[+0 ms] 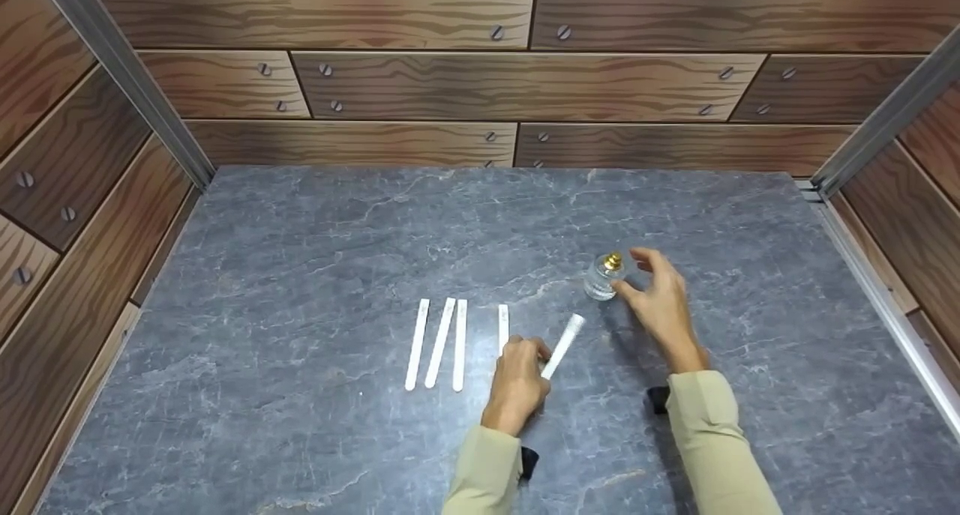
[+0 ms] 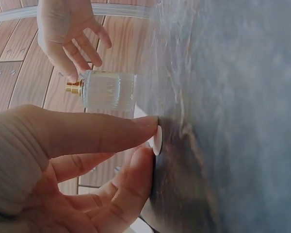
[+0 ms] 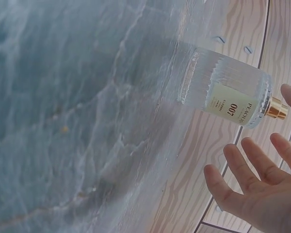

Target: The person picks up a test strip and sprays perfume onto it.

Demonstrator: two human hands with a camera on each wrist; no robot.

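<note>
My left hand pinches the near end of a white perfume test strip low over the table. In the left wrist view, the strip's rounded end shows between thumb and fingertip. A clear glass perfume bottle with a gold spray neck stands upright beyond the strip. My right hand is just right of the bottle, its fingers spread and relaxed around nothing. Its thumb is close to the bottle; whether they touch I cannot tell. The bottle's pale label reads 007.
Left of my left hand, another white strip lies partly hidden by that hand. Further left, three more strips lie side by side on the grey marbled table. Wood-patterned walls enclose the back and sides.
</note>
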